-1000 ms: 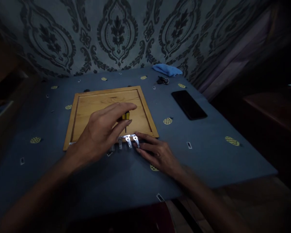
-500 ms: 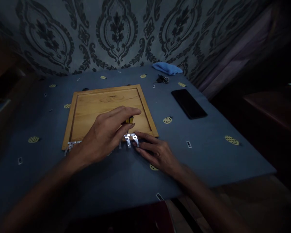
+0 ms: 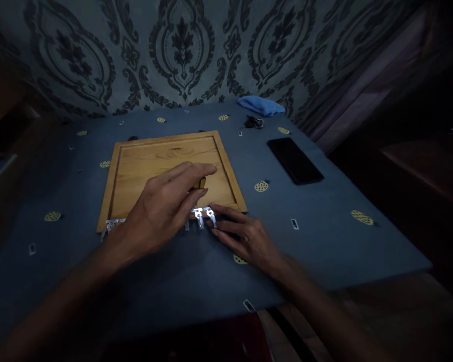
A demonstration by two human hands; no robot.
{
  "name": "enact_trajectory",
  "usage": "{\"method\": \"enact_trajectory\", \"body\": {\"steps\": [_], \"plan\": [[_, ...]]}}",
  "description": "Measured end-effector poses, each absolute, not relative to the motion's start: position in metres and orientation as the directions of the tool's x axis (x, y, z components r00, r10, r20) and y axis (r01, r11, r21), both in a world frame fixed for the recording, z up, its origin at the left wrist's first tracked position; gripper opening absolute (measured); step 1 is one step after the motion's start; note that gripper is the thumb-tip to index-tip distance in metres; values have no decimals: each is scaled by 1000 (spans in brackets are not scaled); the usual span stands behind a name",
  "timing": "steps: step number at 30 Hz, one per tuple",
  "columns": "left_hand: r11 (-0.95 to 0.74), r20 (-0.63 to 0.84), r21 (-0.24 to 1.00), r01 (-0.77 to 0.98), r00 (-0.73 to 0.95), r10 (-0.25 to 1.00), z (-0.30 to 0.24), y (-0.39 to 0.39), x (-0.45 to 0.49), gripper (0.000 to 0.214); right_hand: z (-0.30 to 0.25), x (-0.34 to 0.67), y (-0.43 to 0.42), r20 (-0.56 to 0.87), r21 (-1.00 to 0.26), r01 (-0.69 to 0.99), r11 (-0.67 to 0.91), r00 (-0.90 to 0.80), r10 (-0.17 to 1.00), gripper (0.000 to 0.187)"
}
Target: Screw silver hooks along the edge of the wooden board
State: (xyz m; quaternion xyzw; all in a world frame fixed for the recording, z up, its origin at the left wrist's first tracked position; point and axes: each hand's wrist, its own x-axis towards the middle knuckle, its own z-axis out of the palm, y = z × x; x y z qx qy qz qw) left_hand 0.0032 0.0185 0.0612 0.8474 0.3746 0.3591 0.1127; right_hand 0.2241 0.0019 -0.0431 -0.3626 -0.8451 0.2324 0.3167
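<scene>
My left hand [image 3: 162, 211] hovers over the near edge of a wooden tray [image 3: 143, 156], fingers curled round a small yellow-handled tool [image 3: 203, 183] that is mostly hidden under them. A shiny metal strip with hooks [image 3: 204, 214] lies along the tray's near edge; its left end [image 3: 111, 224] shows past my left wrist. My right hand [image 3: 245, 236] rests flat on the blue table [image 3: 324, 231], fingertips pressed on the strip's right end.
A black phone [image 3: 295, 161] lies to the right of the tray. A blue cloth [image 3: 261, 105] and a bunch of keys [image 3: 253, 122] sit at the back by the patterned wall. The table's front edge runs close to my forearms.
My left hand with the tool has shifted slightly right, which uncovers the strip's left end. My right hand has stayed on the strip.
</scene>
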Motion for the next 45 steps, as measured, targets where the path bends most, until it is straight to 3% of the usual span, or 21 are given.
{"method": "enact_trajectory", "body": {"steps": [13, 19, 45], "plan": [[-676, 471, 498, 543, 484, 737, 66, 16, 3, 29, -43, 224, 2, 362, -620, 471, 628, -539, 761, 21], [-662, 530, 467, 586, 413, 740, 67, 19, 0, 29, -41, 223, 2, 360, -629, 463, 624, -538, 762, 20], [-692, 512, 541, 479, 465, 722, 63, 19, 19, 31, -47, 225, 2, 404, -610, 457, 647, -523, 750, 21]]}}
